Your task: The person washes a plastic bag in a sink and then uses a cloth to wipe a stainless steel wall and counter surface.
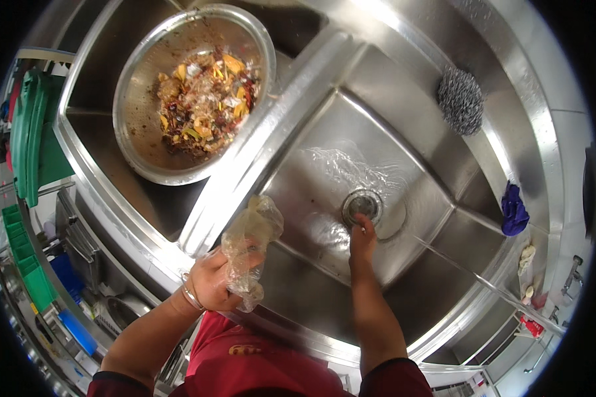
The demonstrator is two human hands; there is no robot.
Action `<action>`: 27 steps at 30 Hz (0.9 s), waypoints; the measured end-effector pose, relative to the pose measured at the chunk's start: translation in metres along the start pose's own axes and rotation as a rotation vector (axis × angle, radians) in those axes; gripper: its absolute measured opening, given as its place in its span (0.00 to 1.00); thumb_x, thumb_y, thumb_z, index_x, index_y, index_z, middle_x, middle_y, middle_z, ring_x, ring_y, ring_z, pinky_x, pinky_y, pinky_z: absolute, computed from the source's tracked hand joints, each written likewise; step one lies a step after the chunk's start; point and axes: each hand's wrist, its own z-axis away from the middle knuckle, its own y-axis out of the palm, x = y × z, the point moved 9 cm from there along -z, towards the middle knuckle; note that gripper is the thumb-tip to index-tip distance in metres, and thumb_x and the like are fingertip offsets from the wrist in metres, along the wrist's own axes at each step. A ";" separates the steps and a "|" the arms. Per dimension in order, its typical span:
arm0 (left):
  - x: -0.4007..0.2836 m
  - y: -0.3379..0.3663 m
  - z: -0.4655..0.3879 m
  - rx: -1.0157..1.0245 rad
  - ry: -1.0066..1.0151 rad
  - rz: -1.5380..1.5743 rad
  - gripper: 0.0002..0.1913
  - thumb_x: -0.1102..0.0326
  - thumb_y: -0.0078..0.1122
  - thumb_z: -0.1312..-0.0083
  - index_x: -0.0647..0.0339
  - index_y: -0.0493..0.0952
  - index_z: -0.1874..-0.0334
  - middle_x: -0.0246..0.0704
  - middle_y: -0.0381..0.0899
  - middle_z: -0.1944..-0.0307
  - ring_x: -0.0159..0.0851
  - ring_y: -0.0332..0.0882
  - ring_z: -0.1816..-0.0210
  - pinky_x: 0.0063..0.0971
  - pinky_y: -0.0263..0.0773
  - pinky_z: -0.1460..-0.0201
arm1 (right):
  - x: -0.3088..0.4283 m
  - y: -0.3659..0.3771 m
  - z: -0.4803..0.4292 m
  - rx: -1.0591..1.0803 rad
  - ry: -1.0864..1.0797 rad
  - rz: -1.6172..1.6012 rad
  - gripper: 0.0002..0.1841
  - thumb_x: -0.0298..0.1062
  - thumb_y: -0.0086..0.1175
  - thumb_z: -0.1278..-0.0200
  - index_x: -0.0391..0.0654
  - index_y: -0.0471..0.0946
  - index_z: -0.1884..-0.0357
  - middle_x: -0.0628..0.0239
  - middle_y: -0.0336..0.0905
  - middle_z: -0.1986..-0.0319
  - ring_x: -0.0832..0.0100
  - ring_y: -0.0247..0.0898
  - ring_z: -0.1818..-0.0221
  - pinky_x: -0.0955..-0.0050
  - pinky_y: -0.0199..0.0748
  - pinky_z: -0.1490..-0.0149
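Note:
My left hand (211, 280) grips a crumpled clear plastic bag (253, 248), or perhaps a plastic glove, over the near left edge of the stainless steel sink basin (323, 134). My right hand (363, 243) reaches down to the round drain (361, 206) in the basin floor. Its fingertips are at the drain opening; whether they pinch anything is hidden. Shallow water ripples around and beyond the drain. In the neighbouring basin on the left, a large perforated metal colander (139, 94) holds wet food scraps (203, 109) with orange and dark red pieces.
A steel divider (278, 124) separates the two basins. Along the right ledge lie a steel wool scourer (460, 101) and a purple cloth or glove (514, 211). A thin pipe (521, 302) crosses the right side. Green boards (32, 134) and green bins (30, 263) stand at far left.

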 end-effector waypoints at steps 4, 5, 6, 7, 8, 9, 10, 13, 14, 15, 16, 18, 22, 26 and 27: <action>0.000 -0.005 0.002 0.012 -0.038 -0.003 0.25 0.72 0.63 0.54 0.64 0.76 0.49 0.45 0.74 0.45 0.51 0.73 0.42 0.36 0.70 0.40 | 0.182 0.043 0.046 0.146 -0.261 0.011 0.10 0.26 0.55 0.37 0.39 0.78 0.54 0.68 0.79 0.63 0.77 0.72 0.62 0.77 0.73 0.58; -0.004 -0.007 0.000 0.010 -0.011 -0.031 0.27 0.72 0.64 0.55 0.62 0.76 0.48 0.42 0.74 0.45 0.49 0.75 0.44 0.34 0.73 0.44 | 0.226 0.053 0.055 0.136 -0.430 0.078 0.09 0.27 0.56 0.37 0.40 0.79 0.56 0.68 0.79 0.63 0.77 0.72 0.63 0.77 0.72 0.60; -0.006 -0.009 -0.002 0.006 0.016 -0.059 0.29 0.71 0.65 0.56 0.60 0.75 0.46 0.39 0.74 0.45 0.46 0.76 0.47 0.31 0.76 0.48 | 0.270 0.065 0.066 0.114 -0.575 0.087 0.09 0.27 0.57 0.38 0.40 0.79 0.56 0.67 0.79 0.62 0.75 0.72 0.63 0.76 0.71 0.60; -0.011 -0.013 -0.007 -0.017 0.056 -0.081 0.28 0.71 0.65 0.56 0.60 0.75 0.46 0.39 0.74 0.45 0.46 0.76 0.47 0.31 0.76 0.48 | 0.313 0.079 0.079 0.090 -0.718 0.098 0.09 0.27 0.58 0.39 0.41 0.80 0.57 0.67 0.78 0.62 0.74 0.72 0.63 0.76 0.71 0.60; -0.015 -0.017 -0.009 -0.034 0.090 -0.103 0.28 0.71 0.65 0.56 0.60 0.75 0.47 0.39 0.74 0.45 0.46 0.76 0.47 0.31 0.76 0.48 | 0.349 0.092 0.092 0.066 -0.853 0.106 0.09 0.27 0.59 0.40 0.41 0.80 0.58 0.66 0.78 0.62 0.73 0.72 0.63 0.76 0.70 0.60; -0.020 -0.020 -0.008 -0.049 0.118 -0.125 0.28 0.71 0.65 0.56 0.60 0.75 0.47 0.38 0.74 0.45 0.46 0.76 0.48 0.31 0.76 0.48 | 0.378 0.111 0.102 0.103 -0.942 0.206 0.10 0.27 0.60 0.42 0.42 0.80 0.58 0.66 0.77 0.60 0.70 0.71 0.60 0.73 0.70 0.58; -0.015 -0.019 -0.008 -0.022 0.043 -0.066 0.29 0.71 0.65 0.56 0.59 0.75 0.46 0.38 0.75 0.46 0.46 0.76 0.47 0.30 0.76 0.47 | 0.397 0.129 0.108 0.125 -1.026 0.312 0.11 0.27 0.61 0.44 0.42 0.80 0.58 0.65 0.76 0.58 0.67 0.70 0.58 0.70 0.70 0.56; -0.010 -0.015 -0.003 -0.026 0.005 -0.079 0.32 0.71 0.64 0.57 0.57 0.73 0.43 0.37 0.74 0.45 0.47 0.75 0.46 0.31 0.76 0.47 | 0.417 0.174 0.107 0.160 -1.233 0.563 0.14 0.28 0.60 0.45 0.42 0.79 0.55 0.64 0.74 0.51 0.64 0.67 0.46 0.66 0.69 0.47; -0.009 -0.013 -0.003 -0.011 -0.017 -0.062 0.33 0.72 0.64 0.57 0.56 0.72 0.42 0.37 0.74 0.45 0.47 0.75 0.45 0.31 0.76 0.47 | 0.420 0.184 0.110 0.134 -1.331 0.691 0.14 0.29 0.60 0.44 0.43 0.78 0.54 0.64 0.73 0.49 0.63 0.66 0.44 0.65 0.68 0.45; -0.006 -0.012 -0.002 0.006 -0.042 -0.043 0.33 0.72 0.64 0.57 0.55 0.72 0.42 0.37 0.74 0.45 0.47 0.75 0.45 0.31 0.76 0.47 | 0.412 0.190 0.109 0.127 -1.385 0.745 0.15 0.30 0.60 0.44 0.43 0.78 0.53 0.63 0.73 0.47 0.63 0.65 0.42 0.64 0.68 0.42; -0.003 -0.011 -0.002 0.023 -0.067 -0.024 0.34 0.72 0.64 0.57 0.53 0.71 0.41 0.37 0.74 0.45 0.47 0.75 0.45 0.32 0.76 0.47 | 0.404 0.195 0.108 0.115 -1.439 0.796 0.15 0.31 0.59 0.43 0.43 0.78 0.52 0.63 0.73 0.46 0.62 0.65 0.40 0.63 0.67 0.39; -0.004 -0.013 -0.004 0.007 -0.057 -0.002 0.35 0.72 0.63 0.57 0.52 0.71 0.40 0.37 0.74 0.45 0.47 0.75 0.46 0.32 0.76 0.47 | 0.385 0.182 0.113 0.239 -1.474 0.714 0.14 0.31 0.59 0.44 0.43 0.78 0.54 0.62 0.74 0.47 0.61 0.68 0.43 0.60 0.67 0.40; -0.007 -0.014 -0.005 -0.003 -0.031 -0.021 0.34 0.73 0.63 0.57 0.54 0.72 0.41 0.37 0.74 0.46 0.47 0.76 0.47 0.31 0.77 0.49 | 0.298 0.109 0.104 0.390 -1.334 0.807 0.12 0.27 0.58 0.45 0.44 0.79 0.58 0.64 0.78 0.55 0.59 0.75 0.54 0.59 0.70 0.44; -0.014 -0.019 -0.013 -0.019 0.034 -0.064 0.30 0.73 0.64 0.59 0.58 0.75 0.46 0.38 0.75 0.47 0.47 0.77 0.49 0.30 0.78 0.51 | 0.241 0.063 0.083 0.258 -1.011 0.763 0.10 0.26 0.57 0.44 0.44 0.79 0.58 0.61 0.80 0.61 0.60 0.77 0.58 0.64 0.72 0.50; -0.012 -0.016 -0.012 -0.006 0.016 -0.065 0.30 0.72 0.65 0.59 0.59 0.75 0.47 0.39 0.75 0.46 0.47 0.77 0.48 0.31 0.77 0.50 | 0.235 0.067 0.074 0.319 -0.868 0.625 0.10 0.26 0.56 0.42 0.43 0.79 0.57 0.61 0.80 0.60 0.61 0.77 0.58 0.66 0.73 0.51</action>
